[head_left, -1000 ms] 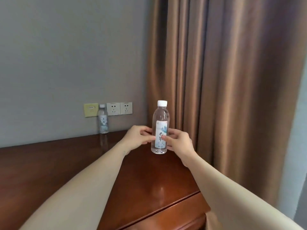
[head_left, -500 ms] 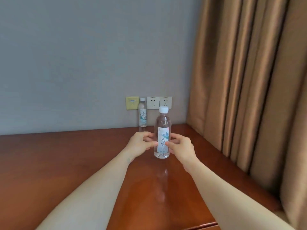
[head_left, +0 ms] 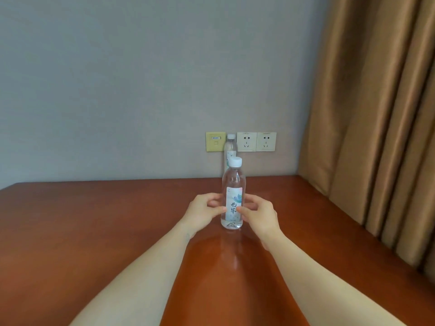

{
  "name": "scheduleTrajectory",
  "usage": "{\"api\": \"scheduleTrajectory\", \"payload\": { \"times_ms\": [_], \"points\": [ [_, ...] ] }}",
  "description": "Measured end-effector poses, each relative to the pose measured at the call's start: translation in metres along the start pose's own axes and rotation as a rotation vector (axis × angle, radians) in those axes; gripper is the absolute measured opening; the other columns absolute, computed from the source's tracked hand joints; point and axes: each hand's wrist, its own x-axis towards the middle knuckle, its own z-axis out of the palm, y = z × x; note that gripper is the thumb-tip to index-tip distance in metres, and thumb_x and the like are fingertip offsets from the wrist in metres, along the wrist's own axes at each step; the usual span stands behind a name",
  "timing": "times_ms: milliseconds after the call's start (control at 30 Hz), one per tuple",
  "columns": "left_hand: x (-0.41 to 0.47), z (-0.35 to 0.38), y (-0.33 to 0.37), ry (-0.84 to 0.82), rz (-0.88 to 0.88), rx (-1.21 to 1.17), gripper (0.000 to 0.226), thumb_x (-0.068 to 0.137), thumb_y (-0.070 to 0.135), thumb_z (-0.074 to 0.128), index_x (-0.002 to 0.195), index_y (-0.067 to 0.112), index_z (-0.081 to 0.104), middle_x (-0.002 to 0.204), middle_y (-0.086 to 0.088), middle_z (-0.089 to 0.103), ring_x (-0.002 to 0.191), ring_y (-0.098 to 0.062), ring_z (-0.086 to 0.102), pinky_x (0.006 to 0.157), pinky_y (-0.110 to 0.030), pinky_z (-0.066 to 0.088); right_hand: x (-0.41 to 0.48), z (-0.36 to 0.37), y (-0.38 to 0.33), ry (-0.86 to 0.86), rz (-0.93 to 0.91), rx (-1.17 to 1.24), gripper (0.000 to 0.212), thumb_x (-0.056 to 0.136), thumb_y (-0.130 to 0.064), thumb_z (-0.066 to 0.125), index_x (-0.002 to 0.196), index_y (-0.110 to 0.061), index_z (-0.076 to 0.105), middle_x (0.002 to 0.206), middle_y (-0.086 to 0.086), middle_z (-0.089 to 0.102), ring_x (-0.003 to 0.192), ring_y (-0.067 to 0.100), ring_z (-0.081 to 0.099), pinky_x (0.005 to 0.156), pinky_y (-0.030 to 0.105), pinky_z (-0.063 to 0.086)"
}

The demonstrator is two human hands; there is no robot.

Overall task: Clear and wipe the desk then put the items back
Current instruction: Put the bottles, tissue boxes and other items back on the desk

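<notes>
A flat grey-blue wall [head_left: 117, 90] with a fine matte texture fills the upper half of the view. Down the right side hangs a tan curtain [head_left: 376, 114] in heavy vertical folds with a dull sheen. Below the wall spreads a glossy reddish-brown wooden counter [head_left: 82, 231], smooth enough to mirror light and the shapes above it.

Two bare forearms reach forward from the bottom edge and converge toward the middle of the counter. The left hand [head_left: 202, 214] and the right hand [head_left: 257, 216] face each other, palms inward and wrists raised a little off the wood. They hold a clear plastic water bottle [head_left: 231, 182] between them. On each hand the fingers [head_left: 217, 210] are curled narrowly. The thumb tips press the front of the label from either side, and the other fingers wrap round the back of the bottle.

The bottle stands upright near the centre of the counter, its base meeting its own reflection. It is a slim cylinder with a rounded shoulder, holding clear liquid. A pale paper label on it carries dark characters and a green-blue print.

Behind it, against the wall at the counter's back edge, stands a second water bottle [head_left: 230, 147] of the same kind. The nearer bottle partly hides it.

On the wall, a pair of cream socket plates [head_left: 256, 141] sits just right of that far bottle. A square yellow wall plate [head_left: 215, 141] sits just left of it.

A ribbed white screw cap [head_left: 235, 161] closes the nearer bottle.
</notes>
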Motion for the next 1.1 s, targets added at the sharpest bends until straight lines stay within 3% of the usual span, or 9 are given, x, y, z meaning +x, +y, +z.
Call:
{"api": "scheduleTrajectory", "payload": {
  "times_ms": [433, 767, 933, 1100],
  "points": [
    [0.028, 0.0, -0.014, 0.019, 0.008, -0.029, 0.036, 0.089, 0.016, 0.067, 0.125, 0.021, 0.062, 0.105, 0.004, 0.07, 0.102, -0.01, 0.064, 0.096, -0.032, 0.049, 0.032, 0.023, 0.01, 0.025, -0.027, 0.014, 0.034, 0.089, -0.016, 0.067, 0.12, -0.029, 0.063, 0.097, -0.012, 0.068, 0.093, 0.007, 0.064, 0.086, 0.028, 0.054],
    [0.064, -0.003, -0.03, 0.041, 0.055, -0.004, 0.048, 0.082, 0.016, 0.075, 0.124, 0.019, 0.051, 0.11, 0.008, 0.061, 0.095, -0.005, 0.061, 0.072, -0.014, 0.047, 0.068, 0.048, 0.011, 0.049, -0.043, -0.016, 0.032, 0.09, -0.02, 0.067, 0.121, -0.028, 0.062, 0.098, -0.012, 0.067, 0.092, 0.006, 0.063, 0.087, 0.028, 0.053],
    [0.101, -0.004, -0.046, 0.051, 0.057, -0.035, 0.045, 0.085, 0.016, 0.073, 0.123, 0.02, 0.05, 0.108, 0.007, 0.065, 0.09, 0.004, 0.061, 0.07, -0.009, 0.046, 0.1, 0.059, 0.016, 0.034, -0.063, -0.018, 0.036, 0.089, -0.016, 0.067, 0.122, -0.026, 0.062, 0.108, -0.009, 0.07, 0.096, 0.004, 0.063, 0.088, 0.022, 0.049],
    [0.151, -0.002, -0.062, 0.081, 0.07, -0.043, 0.042, 0.088, 0.015, 0.07, 0.124, 0.02, 0.05, 0.106, 0.01, 0.061, 0.091, -0.001, 0.06, 0.07, -0.006, 0.044, 0.144, 0.072, 0.032, -0.01, -0.081, -0.021, 0.043, 0.089, -0.011, 0.065, 0.126, -0.03, 0.061, 0.111, -0.012, 0.07, 0.105, 0.002, 0.063, 0.098, 0.034, 0.051]
  ]
}}
